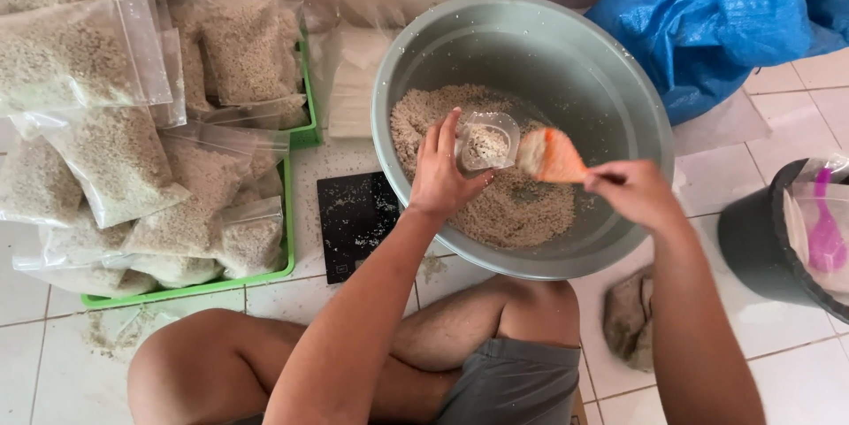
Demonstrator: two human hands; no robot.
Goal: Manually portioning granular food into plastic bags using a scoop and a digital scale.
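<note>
Left hand holds small clear bag open over grey basin. Right hand grips orange scoop, loaded with grain, tipped at bag mouth. Bag partly filled. Done: many filled bags stacked in green tray on floor. Left: sizeable grain heap in basin. Black scale beside basin, nothing on it.

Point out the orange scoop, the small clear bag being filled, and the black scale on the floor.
orange scoop (555, 158), head view, on the middle of its orange bowl.
small clear bag (486, 142), head view, on its grain-filled front.
black scale (354, 222), head view, on the middle of its flat top.
</note>
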